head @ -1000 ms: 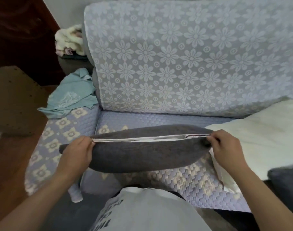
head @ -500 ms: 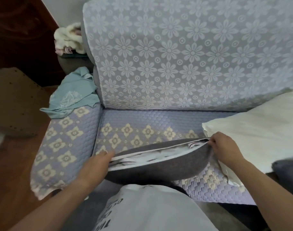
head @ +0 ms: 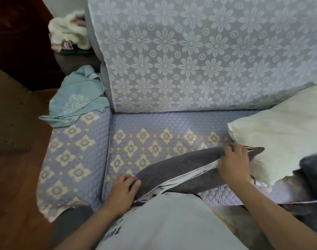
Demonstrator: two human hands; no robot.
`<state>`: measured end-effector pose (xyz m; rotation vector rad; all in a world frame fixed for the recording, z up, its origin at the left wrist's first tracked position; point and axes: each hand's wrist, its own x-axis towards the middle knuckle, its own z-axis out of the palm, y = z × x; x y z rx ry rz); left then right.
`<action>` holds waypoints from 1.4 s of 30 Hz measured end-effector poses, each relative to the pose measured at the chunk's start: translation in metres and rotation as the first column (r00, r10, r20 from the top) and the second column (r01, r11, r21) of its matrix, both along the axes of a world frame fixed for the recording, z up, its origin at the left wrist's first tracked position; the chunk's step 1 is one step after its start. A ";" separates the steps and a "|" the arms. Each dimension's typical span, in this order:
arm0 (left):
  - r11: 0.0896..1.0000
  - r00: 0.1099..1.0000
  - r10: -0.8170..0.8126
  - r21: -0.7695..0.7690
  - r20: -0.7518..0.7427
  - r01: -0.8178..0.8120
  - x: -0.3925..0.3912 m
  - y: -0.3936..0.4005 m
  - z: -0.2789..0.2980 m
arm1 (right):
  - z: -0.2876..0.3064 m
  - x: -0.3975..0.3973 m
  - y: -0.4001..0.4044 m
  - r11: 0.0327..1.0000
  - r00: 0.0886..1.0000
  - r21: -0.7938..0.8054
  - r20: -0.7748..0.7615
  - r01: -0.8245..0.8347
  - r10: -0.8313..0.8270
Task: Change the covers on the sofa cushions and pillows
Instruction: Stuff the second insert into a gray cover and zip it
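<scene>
Grey cushion cover (head: 188, 165) lies slantwise on the quilted seat cover (head: 154, 127), white lining showing along its open edge. Left hand (head: 122, 191) grips its near-left end, fingers curled. Right hand (head: 234, 164) pinches the upper flap near the far-right corner. Bare cream pillow (head: 283, 134) just right, touching the cover's tip. Teal cloth (head: 76, 100) on the armrest. Floral lace throw (head: 199, 51) over the backrest. Wooden floor (head: 13, 186) left.

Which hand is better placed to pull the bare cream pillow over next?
Probably right: the right hand grips the grey pillow cover beside the cream pillow; the left hand is farther off.
</scene>
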<state>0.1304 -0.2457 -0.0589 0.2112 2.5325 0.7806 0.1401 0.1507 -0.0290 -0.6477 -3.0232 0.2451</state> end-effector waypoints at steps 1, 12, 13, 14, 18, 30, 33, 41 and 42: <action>0.998 0.997 0.043 0.049 0.069 -0.047 0.000 -0.011 0.000 | 0.002 0.002 -0.033 0.990 0.995 -0.105 -0.012 -0.097 0.097; 0.913 0.908 -0.369 0.262 0.200 0.313 -0.013 -0.057 0.000 | 0.008 -0.004 -0.204 0.801 0.732 -0.596 0.522 -0.054 0.438; 0.904 0.901 -0.414 0.177 0.132 0.389 -0.018 -0.053 0.002 | 0.009 -0.005 -0.204 0.806 0.745 -0.590 0.515 -0.050 0.424; 0.897 0.898 -0.438 0.082 0.049 0.433 -0.022 -0.049 0.003 | 0.010 -0.006 -0.205 0.805 0.761 -0.591 0.500 -0.051 0.414; 0.967 0.963 -0.247 0.043 -0.111 0.253 -0.023 -0.038 0.002 | 0.014 -0.014 -0.211 0.770 0.812 -0.637 0.439 -0.022 0.386; 0.964 0.918 -0.210 0.086 -0.335 0.252 -0.038 -0.047 0.001 | 0.000 -0.009 -0.230 0.852 0.878 -0.323 0.112 -0.411 0.466; 0.952 0.910 -0.275 0.043 -0.309 0.302 -0.032 -0.050 0.003 | 0.002 -0.010 -0.226 0.846 0.874 -0.337 0.112 -0.414 0.473; 0.942 0.930 -0.265 0.137 -0.256 0.306 -0.028 -0.047 0.009 | 0.002 -0.014 -0.243 0.792 0.824 -0.414 0.150 -0.449 0.546; 0.943 0.935 -0.250 0.155 -0.250 0.293 -0.028 -0.046 0.009 | 0.001 -0.015 -0.244 0.790 0.823 -0.415 0.148 -0.452 0.549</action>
